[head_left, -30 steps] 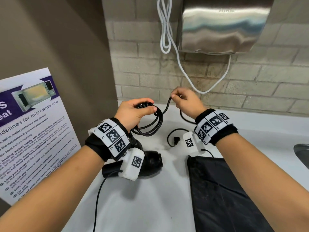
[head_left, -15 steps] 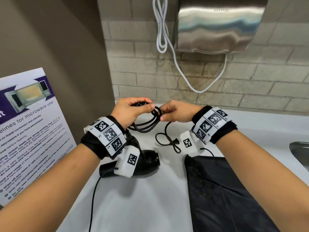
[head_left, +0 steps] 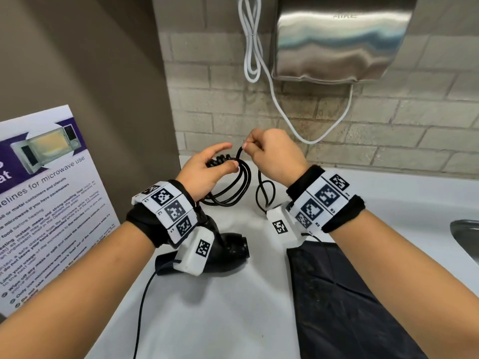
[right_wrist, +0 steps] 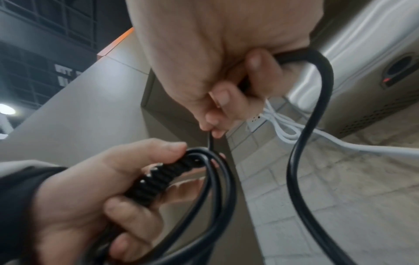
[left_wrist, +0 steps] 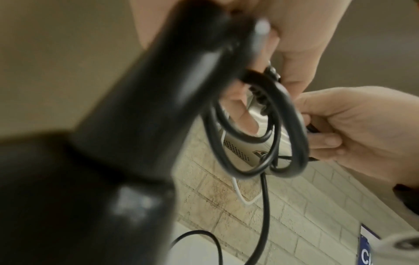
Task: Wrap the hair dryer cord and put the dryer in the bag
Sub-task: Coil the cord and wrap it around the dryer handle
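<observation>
Right hand (head_left: pixel 274 154) has lifted away from left hand (head_left: pixel 207 172), pinch grip drawing cord (head_left: pixel 241 177) up; left grips coils — another loop pending.

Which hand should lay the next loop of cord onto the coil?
Right. The right hand already pinches the free cord; the left hand is occupied gripping the coil.

left hand (head_left: pixel 207 169): fingers curled (thumb on top) | right hand (head_left: pixel 274 154): raised, fingertips pinched shut
</observation>
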`<state>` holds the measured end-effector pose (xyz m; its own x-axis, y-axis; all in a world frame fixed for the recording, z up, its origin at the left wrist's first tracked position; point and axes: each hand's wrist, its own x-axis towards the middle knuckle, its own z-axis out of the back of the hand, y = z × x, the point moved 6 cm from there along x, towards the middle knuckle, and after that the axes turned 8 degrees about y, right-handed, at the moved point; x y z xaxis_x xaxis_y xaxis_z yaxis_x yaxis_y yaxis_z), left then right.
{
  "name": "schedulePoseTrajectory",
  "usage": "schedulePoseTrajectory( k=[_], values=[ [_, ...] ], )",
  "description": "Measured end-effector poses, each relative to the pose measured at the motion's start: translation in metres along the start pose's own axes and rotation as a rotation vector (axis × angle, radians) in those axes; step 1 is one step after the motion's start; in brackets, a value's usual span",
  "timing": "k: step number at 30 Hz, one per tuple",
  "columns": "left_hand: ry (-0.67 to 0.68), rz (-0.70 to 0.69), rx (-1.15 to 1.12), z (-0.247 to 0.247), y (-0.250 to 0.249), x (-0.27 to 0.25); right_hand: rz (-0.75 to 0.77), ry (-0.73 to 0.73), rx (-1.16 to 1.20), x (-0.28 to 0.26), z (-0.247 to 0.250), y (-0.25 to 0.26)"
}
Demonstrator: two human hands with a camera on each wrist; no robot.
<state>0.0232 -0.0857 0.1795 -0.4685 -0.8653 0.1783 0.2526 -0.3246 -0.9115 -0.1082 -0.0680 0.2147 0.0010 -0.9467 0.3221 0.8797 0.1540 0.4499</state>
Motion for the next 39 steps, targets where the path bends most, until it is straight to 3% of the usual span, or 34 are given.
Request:
schedulePoseTrajectory(
  k=[7, 12, 15, 17, 19, 21, 23, 26, 30, 35, 39],
  values=[
    [0.085, -0.025, 0.001, -0.007, -0.003, 0.003, 0.089, -0.121, 0.078, -0.014, -0.004, 0.012],
    [-0.044, -0.062, -0.079, 0.001, -0.002, 0.0, 0.152, -0.015, 0.36, -0.012, -0.003, -0.002],
    [-0.099, -0.069, -0.099, 0.004, 0.001, -0.001, 0.108, -0.171, 0.465, -0.014, -0.002, -0.039],
    [-0.098, -0.069, -0.127, 0.004, 0.0, -0.002, -0.035, -0.25, 0.486, -0.017, -0.012, -0.078],
    [-0.081, -0.072, -0.15, 0.002, -0.002, -0.002, -0.23, -0.135, 0.383, -0.02, -0.035, -0.118],
    [-0.059, -0.083, -0.178, -0.002, -0.005, -0.002, -0.348, 0.116, 0.216, -0.023, -0.07, -0.152],
    [-0.031, -0.084, -0.193, -0.005, -0.006, -0.002, -0.392, 0.353, 0.085, -0.028, -0.105, -0.175],
    [-0.004, -0.064, -0.185, -0.006, -0.006, 0.0, -0.431, 0.572, -0.039, -0.029, -0.137, -0.186],
    [0.006, -0.051, -0.188, -0.005, -0.005, 0.002, -0.397, 0.734, -0.179, -0.022, -0.167, -0.186],
    [0.015, -0.077, -0.221, -0.006, -0.008, 0.003, -0.272, 0.798, -0.479, -0.016, -0.194, -0.186],
    [0.008, -0.089, -0.251, -0.003, -0.005, 0.007, -0.298, 0.838, -0.679, -0.014, -0.204, -0.194]
  ],
)
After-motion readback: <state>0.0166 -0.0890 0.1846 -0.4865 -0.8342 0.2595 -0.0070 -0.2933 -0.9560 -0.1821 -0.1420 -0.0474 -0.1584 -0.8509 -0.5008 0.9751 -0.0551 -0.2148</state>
